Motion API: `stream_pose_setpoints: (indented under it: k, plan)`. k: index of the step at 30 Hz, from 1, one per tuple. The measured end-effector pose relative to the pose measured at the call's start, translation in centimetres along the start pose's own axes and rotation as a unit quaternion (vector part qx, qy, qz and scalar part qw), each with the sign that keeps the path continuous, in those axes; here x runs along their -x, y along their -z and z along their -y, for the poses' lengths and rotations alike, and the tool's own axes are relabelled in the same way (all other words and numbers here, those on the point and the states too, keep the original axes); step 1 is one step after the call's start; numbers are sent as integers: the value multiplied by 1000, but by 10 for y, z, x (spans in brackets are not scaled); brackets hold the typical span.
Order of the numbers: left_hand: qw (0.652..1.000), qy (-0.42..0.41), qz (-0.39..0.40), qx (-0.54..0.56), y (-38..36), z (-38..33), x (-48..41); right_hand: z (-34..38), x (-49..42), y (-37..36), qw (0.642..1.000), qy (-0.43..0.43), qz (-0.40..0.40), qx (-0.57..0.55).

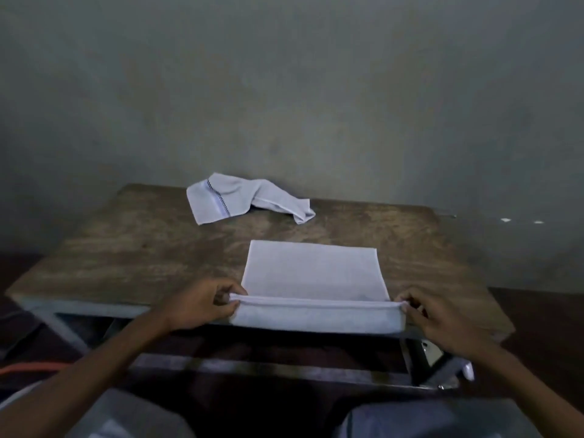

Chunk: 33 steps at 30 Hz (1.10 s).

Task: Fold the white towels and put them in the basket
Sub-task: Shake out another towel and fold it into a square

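Forearms were extended from the bottom of the view, and each near corner of the flat white towel (313, 270) was pinched between curled fingers and thumb: the left corner by the left hand (202, 303), the right corner by the right hand (442, 317). Each grip was closed on cloth alone. The held hem was stretched left to right just above the near edge of the tabletop (126, 248), with a band of cloth shown below it down to that edge. The rest of the towel was spread flat away from the grips, toward the wall. The fold was judged to call for the hem to be carried straight forward onto the far edge, both hands being equally placed. A second, crumpled towel (249, 199) was seen by the far edge, well apart. No basket was seen.
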<state>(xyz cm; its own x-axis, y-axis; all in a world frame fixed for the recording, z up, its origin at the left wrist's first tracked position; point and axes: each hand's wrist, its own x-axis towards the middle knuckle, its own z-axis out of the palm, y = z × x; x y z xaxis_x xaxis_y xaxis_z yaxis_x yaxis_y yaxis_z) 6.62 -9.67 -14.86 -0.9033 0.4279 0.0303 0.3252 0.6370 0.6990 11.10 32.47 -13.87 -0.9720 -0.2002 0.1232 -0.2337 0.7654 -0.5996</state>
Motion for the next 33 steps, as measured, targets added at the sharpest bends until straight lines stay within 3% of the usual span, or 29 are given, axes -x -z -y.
stream_pose_setpoints:
  k: [9, 21, 28, 33]
  plan:
    - [995, 32, -80, 40, 6, 18, -61, -26, -85, -9, 999, -23, -36, 20]
    - [987, 87, -127, -52, -7, 53, -160, -59, -168, -30, 989, -137, -27, 55]
    - [990, 75, -103, -53, -13, 67, -169, -69, -175, -36, 990, -126, 13, 68]
    - [987, 40, 13, -158, 1, 64, -177, -54, -184, -20, 978, -102, 150, 98]
